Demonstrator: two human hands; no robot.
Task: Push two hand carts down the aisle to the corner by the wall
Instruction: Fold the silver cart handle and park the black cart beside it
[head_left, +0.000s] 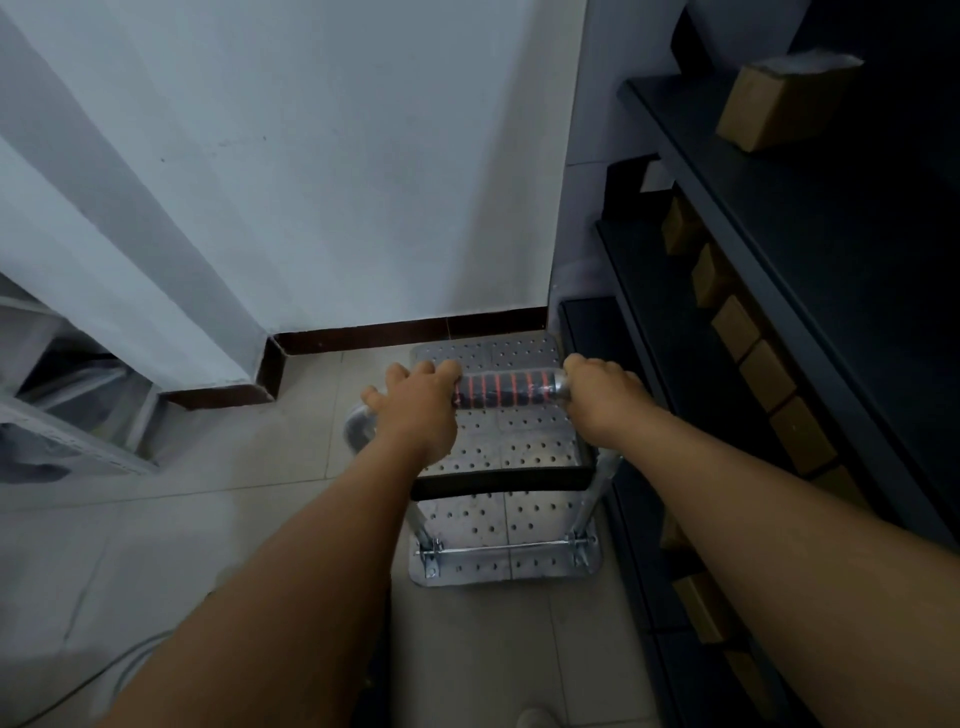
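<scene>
Two bare forearms reached up from the bottom of the frame. Left hand (415, 402) and right hand (602, 392) were each closed around the striped handle (501, 391) of one hand cart (509, 457) at centre frame; its perforated deck met the dark baseboard (410, 330). Black shelving (727, 218) at right held brown cardboard boxes (768, 106), roughly nine visible. No legible writing was seen.

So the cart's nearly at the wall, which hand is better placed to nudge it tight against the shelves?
Probably the left hand: it grips the handle on the side away from the shelves, so it can push toward them. The right hand is beside them already.
</scene>
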